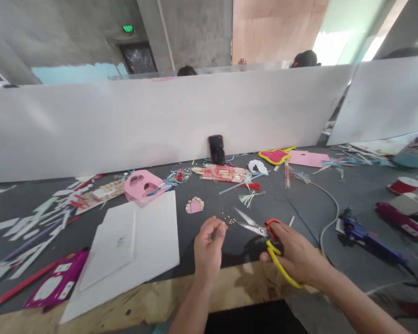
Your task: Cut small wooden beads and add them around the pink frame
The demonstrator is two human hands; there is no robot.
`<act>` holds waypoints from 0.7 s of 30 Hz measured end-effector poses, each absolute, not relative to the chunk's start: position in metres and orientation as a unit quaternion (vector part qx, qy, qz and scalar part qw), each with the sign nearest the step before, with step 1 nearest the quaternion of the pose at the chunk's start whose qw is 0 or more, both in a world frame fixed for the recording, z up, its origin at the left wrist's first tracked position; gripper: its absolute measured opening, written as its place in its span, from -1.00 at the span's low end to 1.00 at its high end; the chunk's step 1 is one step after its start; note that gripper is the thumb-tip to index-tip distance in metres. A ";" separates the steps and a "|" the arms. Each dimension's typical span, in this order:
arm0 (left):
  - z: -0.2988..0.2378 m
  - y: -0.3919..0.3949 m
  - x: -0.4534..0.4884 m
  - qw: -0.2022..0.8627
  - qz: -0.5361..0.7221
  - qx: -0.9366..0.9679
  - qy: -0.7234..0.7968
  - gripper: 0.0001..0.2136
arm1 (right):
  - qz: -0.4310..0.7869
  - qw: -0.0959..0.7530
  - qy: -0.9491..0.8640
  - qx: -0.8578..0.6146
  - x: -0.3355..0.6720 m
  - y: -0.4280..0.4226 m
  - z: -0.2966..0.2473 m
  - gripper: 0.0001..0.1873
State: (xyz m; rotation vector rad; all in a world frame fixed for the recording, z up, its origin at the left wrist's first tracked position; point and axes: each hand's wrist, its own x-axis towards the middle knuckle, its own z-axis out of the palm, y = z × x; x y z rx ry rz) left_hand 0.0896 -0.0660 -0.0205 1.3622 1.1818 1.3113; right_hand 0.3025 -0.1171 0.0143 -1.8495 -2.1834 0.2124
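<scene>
A dark table (202,246) with a bare wooden near edge is seen, closed off at its far edge by white boards (153,120). White sheets (139,241) are laid toward the near left corner, beside a magenta package (57,283). A phone (216,149) is propped at the far edge, with a pink cut-out (143,184) and a packet of sticks (222,173) nearby. Toward the right edge — a blue glue gun (363,234) and a red tape roll (403,185) are found. Paper scraps are scattered along the left edge.
</scene>
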 end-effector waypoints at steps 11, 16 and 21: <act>-0.027 -0.080 0.076 0.451 0.533 0.547 0.461 -0.78 | -0.004 0.010 -0.622 -0.783 0.365 -0.090 0.004 -0.58; -0.029 -0.086 0.072 0.450 0.518 0.560 0.463 -0.80 | 0.027 -0.044 -0.622 -0.781 0.362 -0.081 0.018 -0.65; -0.027 -0.090 0.070 0.455 0.514 0.563 0.461 -0.79 | 0.067 -0.089 -0.607 -0.787 0.363 -0.067 0.031 -0.64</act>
